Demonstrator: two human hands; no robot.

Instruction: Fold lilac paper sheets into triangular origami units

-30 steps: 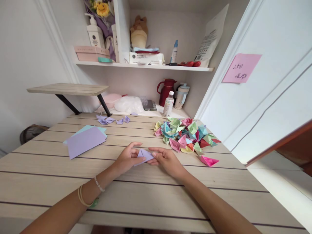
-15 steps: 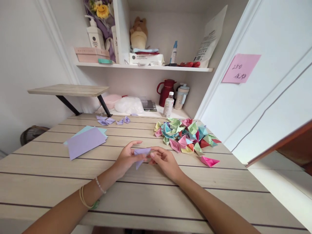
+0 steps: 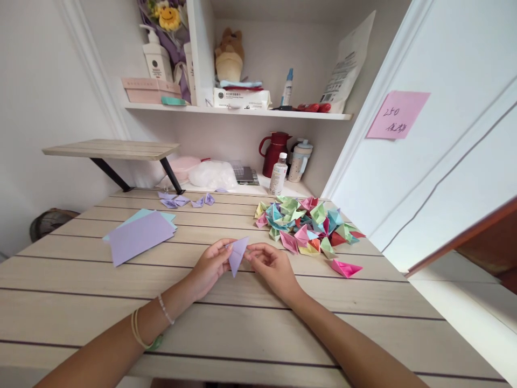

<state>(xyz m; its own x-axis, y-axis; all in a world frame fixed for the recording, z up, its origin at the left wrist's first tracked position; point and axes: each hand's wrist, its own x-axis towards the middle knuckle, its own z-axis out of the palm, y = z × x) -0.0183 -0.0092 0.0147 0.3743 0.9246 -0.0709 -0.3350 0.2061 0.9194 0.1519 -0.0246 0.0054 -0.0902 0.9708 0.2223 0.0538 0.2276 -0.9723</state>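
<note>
Centrally in frame, the left hand (image 3: 210, 268) grips folded lilac paper (image 3: 237, 257); right hand (image 3: 273, 269) adjoins its edge, grip indeterminable.

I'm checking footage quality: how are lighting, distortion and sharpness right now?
Head view: soft light, faint shadows on the table; head view: white trim leans outward, suggesting wide-angle distortion; head view: purple folded paper in the left hand looks fairly sharp, but the white bag's fine print is unreadable.

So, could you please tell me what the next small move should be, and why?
Perhaps press the folded purple paper flatter with the right grip, since the left grip holds it and the right is at its edge.
</note>
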